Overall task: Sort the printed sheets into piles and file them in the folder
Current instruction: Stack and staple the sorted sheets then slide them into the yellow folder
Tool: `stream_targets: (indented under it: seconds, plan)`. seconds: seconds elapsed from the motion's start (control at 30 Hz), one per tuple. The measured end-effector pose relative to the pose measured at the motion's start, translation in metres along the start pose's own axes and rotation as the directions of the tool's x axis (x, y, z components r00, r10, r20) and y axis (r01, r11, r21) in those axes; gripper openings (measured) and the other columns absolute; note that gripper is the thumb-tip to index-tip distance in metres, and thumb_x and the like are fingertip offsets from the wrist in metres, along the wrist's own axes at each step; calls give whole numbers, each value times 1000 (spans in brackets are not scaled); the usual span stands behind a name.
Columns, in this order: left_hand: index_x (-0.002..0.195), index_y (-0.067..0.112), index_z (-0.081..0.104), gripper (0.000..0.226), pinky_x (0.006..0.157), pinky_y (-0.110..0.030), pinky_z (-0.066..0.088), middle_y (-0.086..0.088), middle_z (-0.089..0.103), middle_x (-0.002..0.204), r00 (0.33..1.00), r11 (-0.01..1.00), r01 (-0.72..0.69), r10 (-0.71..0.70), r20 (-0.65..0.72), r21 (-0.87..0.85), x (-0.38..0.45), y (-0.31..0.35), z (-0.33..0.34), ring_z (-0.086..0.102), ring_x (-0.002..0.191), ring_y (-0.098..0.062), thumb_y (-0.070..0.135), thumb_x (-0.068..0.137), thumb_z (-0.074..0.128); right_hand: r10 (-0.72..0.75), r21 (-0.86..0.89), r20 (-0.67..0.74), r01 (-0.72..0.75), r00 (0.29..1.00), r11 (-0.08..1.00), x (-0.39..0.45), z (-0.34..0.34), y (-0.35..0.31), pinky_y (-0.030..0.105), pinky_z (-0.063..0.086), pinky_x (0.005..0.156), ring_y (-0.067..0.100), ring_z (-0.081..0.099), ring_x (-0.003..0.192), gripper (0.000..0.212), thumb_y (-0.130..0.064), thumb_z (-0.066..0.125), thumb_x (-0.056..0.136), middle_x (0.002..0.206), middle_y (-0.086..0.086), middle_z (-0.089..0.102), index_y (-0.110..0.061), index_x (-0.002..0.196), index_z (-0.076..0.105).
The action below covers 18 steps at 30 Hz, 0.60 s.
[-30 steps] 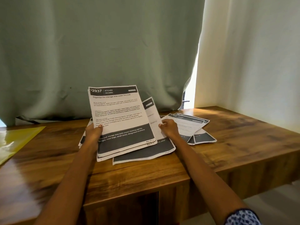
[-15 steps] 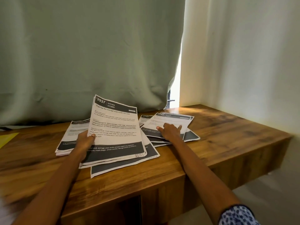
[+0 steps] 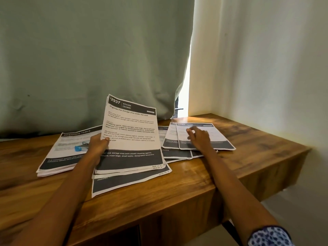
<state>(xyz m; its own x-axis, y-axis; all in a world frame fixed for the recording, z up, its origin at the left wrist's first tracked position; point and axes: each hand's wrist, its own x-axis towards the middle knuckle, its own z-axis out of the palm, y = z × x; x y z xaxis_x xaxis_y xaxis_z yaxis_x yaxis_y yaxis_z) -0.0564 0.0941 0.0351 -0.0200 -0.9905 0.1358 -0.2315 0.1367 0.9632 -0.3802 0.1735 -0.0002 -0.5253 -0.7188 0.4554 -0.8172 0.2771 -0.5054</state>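
Note:
My left hand [image 3: 96, 148] grips the left edge of a few printed sheets headed "2937 KITCHEN" [image 3: 132, 134], tilted up off the wooden desk [image 3: 195, 178]. A further sheet [image 3: 127, 183] lies under them. My right hand [image 3: 199, 138] rests with spread fingers on a loose pile of kitchen sheets [image 3: 218, 139] at the right. A thicker pile headed "DRESSING TABLE" [image 3: 65, 153] lies at the left with a blue stapler [image 3: 81, 147] on top. No folder is in view.
A green curtain [image 3: 88, 59] hangs behind the desk, and a white wall [image 3: 266, 68] closes the right side. The desk's front and right edges drop off near the piles. Bright light enters through the gap beside the curtain.
The view has swung right, so the yellow folder has left the frame. My right hand moved from the held sheets to the right pile. The left pile with the stapler came into sight.

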Motion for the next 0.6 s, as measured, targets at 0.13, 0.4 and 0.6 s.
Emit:
stream_targets:
  seconds: [0.13, 0.4, 0.6]
  plan:
    - [130, -1, 48, 34, 86, -34, 38, -19, 52, 133, 999, 998, 30, -31, 18, 58, 5, -7, 10, 49, 120, -35, 8, 98, 43, 172, -288, 42, -153, 984, 945, -2, -5, 7, 61, -4, 110, 28, 53, 118, 60, -48, 21, 100, 112, 14, 66, -6, 108, 62]
    - [130, 1, 49, 33, 89, -35, 39, -17, 53, 132, 999, 1000, -11, 11, 41, 4, 4, -5, 20, 50, 120, -33, 6, 98, 41, 120, -142, -45, -126, 992, 982, 12, -11, 14, 51, 19, 110, 31, 52, 119, 50, -46, 31, 99, 122, 13, 61, -13, 134, 43]
    - [132, 4, 47, 35, 89, -35, 38, -15, 52, 134, 998, 998, -23, 27, 62, -59, 2, 1, 23, 48, 122, -32, 8, 98, 42, -113, -147, 306, 164, 945, 975, -3, 7, -17, 41, 37, 101, 25, 57, 111, 62, -58, 57, 83, 121, 8, 63, -15, 126, 51]
